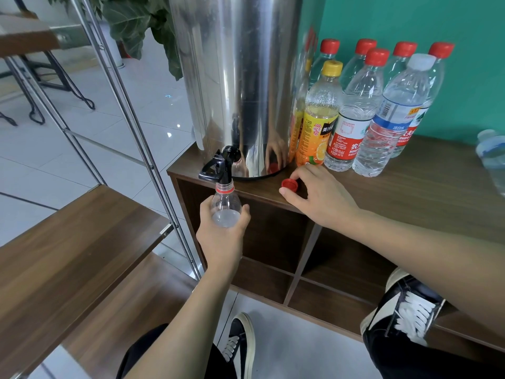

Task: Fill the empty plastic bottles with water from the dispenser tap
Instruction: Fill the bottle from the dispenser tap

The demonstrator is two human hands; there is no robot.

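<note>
Bottle [225, 207] uncapped, mouth right under the black tap [222, 165], left hand [222, 231] grip clamped round it. Right hand [314, 195] on worktop [410, 187], fingertips pinching red cap [289, 184].

Left hand [222, 236] holds bottle [226, 205] under tap [218, 166]; right hand [318, 196] touches red cap [289, 184].
</note>
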